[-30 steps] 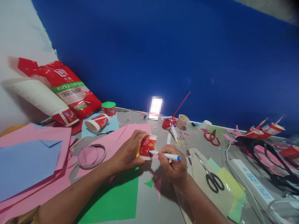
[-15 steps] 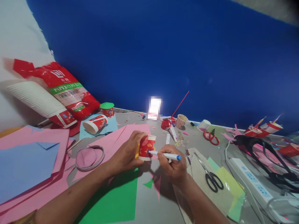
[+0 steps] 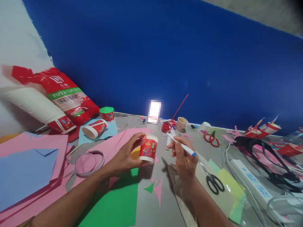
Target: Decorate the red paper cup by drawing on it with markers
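Note:
My left hand (image 3: 130, 154) grips a red paper cup (image 3: 149, 149) with a white rim, holding it above the table with its printed side towards me. Something yellow shows between my palm and the cup. My right hand (image 3: 186, 156) is closed round a white marker (image 3: 183, 145) with a blue end; its tip points up and to the left, apart from the cup. Beneath my left forearm lies a green sheet of paper (image 3: 118, 201). Green and pink paper scraps (image 3: 150, 187) are on the table below the cup.
Pink and blue sheets (image 3: 26, 176) cover the left side, with a stack of paper cups (image 3: 35, 108) and a red cup bag (image 3: 71, 97) behind. At right lie black-handled scissors (image 3: 215, 183), red-handled scissors (image 3: 211, 140), a power strip (image 3: 251, 179) and a black strap-like object (image 3: 265, 160).
My right hand has drawn the marker away from the cup, up and to the right. The left hand has turned the cup slightly, so more of its print shows.

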The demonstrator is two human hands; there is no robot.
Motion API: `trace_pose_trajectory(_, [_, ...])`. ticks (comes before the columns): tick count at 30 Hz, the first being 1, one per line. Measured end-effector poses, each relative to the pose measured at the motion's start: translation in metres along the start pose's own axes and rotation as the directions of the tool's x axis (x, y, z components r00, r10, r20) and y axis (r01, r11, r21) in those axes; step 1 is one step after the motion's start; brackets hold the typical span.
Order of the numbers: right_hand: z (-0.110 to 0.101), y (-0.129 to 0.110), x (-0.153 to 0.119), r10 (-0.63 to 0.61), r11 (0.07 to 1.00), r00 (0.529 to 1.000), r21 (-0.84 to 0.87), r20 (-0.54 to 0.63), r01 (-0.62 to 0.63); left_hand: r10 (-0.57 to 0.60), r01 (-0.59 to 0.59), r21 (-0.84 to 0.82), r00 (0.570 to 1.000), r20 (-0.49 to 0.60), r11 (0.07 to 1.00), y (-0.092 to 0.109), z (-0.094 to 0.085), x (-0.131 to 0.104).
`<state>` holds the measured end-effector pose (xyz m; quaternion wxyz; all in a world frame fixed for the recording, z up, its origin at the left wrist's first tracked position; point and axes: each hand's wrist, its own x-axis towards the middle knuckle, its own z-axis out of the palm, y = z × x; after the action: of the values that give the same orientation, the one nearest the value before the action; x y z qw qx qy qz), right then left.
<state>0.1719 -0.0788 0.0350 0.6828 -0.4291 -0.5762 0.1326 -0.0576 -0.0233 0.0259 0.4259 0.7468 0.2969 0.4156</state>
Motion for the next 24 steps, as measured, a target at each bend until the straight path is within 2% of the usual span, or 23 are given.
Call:
trace_pose_trajectory(5, [0.000, 0.006, 0.004, 0.065, 0.995, 0.997, -0.083, 0.030, -0.062, -0.074, 0.092, -0.266, 0.994, 0.075, 0.960, -0.004, -0.001, 0.001])
trace_pose_trajectory(10, [0.000, 0.011, 0.007, 0.013, 0.982, 0.995, -0.190, 0.094, 0.005, -0.079, 0.121, -0.382, 0.989, 0.123, 0.916, -0.006, 0.000, 0.002])
trace_pose_trajectory(18, [0.002, 0.012, 0.007, -0.016, 0.967, 0.970, -0.244, 0.244, 0.078, -0.072, 0.136, -0.368, 0.980, 0.184, 0.920, -0.006, 0.003, 0.000])
trace_pose_trajectory(24, [0.001, 0.016, 0.006, -0.075, 0.966, 0.984, -0.232, 0.164, 0.112, -0.118, 0.154, -0.294, 0.984, 0.136, 0.943, 0.008, 0.004, 0.000])
